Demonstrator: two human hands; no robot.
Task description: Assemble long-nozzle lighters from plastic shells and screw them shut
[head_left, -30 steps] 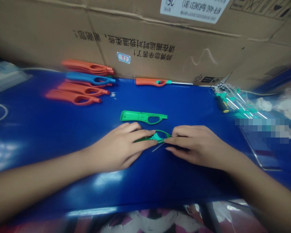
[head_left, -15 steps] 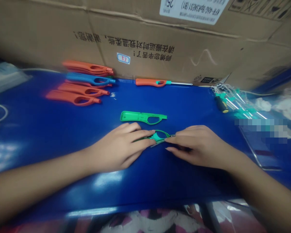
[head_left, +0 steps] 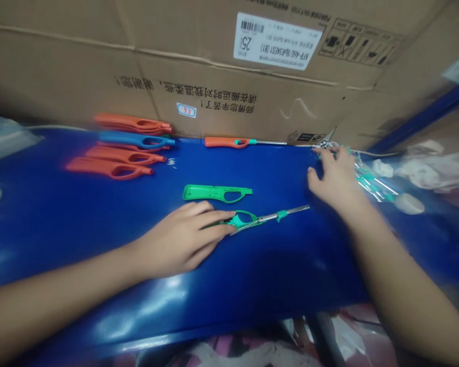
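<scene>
one green shell (head_left: 247, 212) with silver rod (head_left: 294, 210)

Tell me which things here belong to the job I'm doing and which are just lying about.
In the job:
- lower green shell under your left hand, with metal tube
- upper green shell
- teal-and-metal parts by your right hand
- probably the orange handles and blue handle

Apparently just lying about:
- white cable
- pale packet

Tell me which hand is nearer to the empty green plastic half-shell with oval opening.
The left hand is, just on the near side of the half-shell. The right hand is farther, to the right, at the pile of metal tubes with teal plastic parts.
</scene>
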